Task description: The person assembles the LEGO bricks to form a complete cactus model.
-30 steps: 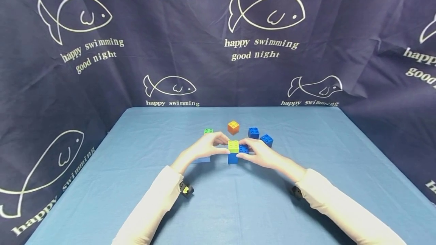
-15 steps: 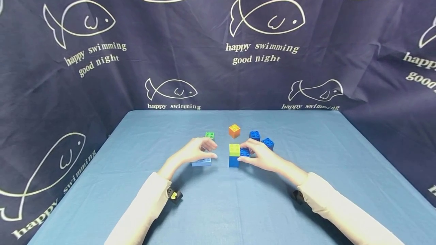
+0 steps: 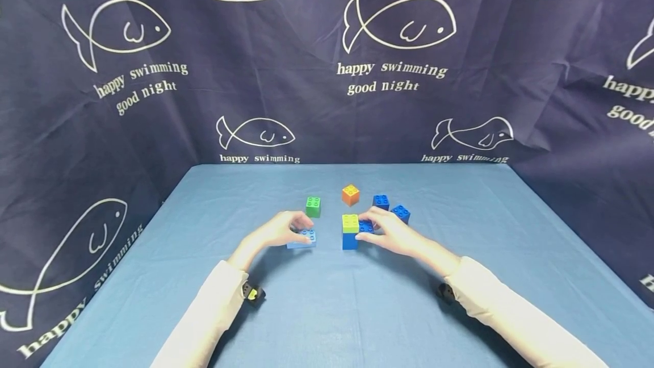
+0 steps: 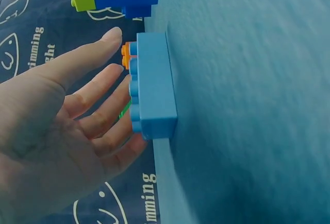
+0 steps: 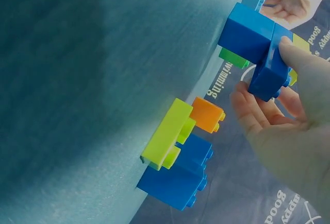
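Observation:
My left hand [image 3: 276,229], thumb and fingers spread, hovers at the light blue brick [image 4: 156,80], which lies studs up on the table. In the left wrist view the fingers reach behind its studs and the thumb stays apart from it. To the right stands a small build: a blue brick [image 3: 349,241] with a lime-green brick [image 3: 349,223] on top and a second blue brick [image 5: 270,69] jutting from its right side. My right hand [image 3: 395,234] pinches that jutting brick, thumb on the near face, fingers on the far side.
A green brick [image 3: 313,207] sits behind the left hand, an orange brick [image 3: 350,194] at the back middle. Two blue bricks [image 3: 380,201] stand beyond the right hand. Another lime-green brick [image 5: 167,134] lies near them in the right wrist view. A printed curtain [image 3: 327,101] hangs behind the table.
My left hand has let go of the build and moved left, down to the light blue brick, uncovering the green brick. The right hand has kept its place on the build.

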### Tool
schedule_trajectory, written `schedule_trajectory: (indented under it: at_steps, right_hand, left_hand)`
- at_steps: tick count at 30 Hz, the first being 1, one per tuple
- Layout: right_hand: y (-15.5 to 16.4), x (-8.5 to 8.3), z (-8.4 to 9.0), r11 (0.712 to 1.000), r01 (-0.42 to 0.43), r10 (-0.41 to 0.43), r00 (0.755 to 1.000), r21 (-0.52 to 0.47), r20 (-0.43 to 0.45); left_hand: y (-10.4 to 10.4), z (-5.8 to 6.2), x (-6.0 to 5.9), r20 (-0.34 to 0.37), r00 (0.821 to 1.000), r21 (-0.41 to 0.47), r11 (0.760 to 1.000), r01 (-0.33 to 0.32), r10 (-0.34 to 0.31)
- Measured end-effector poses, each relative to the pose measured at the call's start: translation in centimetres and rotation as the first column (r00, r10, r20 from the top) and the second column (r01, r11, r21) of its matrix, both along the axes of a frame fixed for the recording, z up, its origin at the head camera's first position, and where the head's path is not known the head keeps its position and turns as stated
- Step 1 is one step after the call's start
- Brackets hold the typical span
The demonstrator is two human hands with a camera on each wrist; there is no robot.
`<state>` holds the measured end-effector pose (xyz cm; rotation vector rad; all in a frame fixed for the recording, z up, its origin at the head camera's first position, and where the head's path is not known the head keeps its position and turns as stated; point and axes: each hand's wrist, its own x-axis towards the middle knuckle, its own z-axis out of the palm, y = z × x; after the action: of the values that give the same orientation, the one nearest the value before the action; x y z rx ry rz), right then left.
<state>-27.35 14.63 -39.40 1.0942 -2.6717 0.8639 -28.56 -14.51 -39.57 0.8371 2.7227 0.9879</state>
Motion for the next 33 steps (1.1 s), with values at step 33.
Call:
schedule_trajectory:
  at_steps: [33]
  right_hand:
    - [-0.29,-0.06,-0.08,1.000,0.001,-0.001,1.000,-0.016,-0.023]
  left_hand:
    - [-1.14,-0.43,0.01,0.003,0.997,-0.131,0.989,-0.070,0.071]
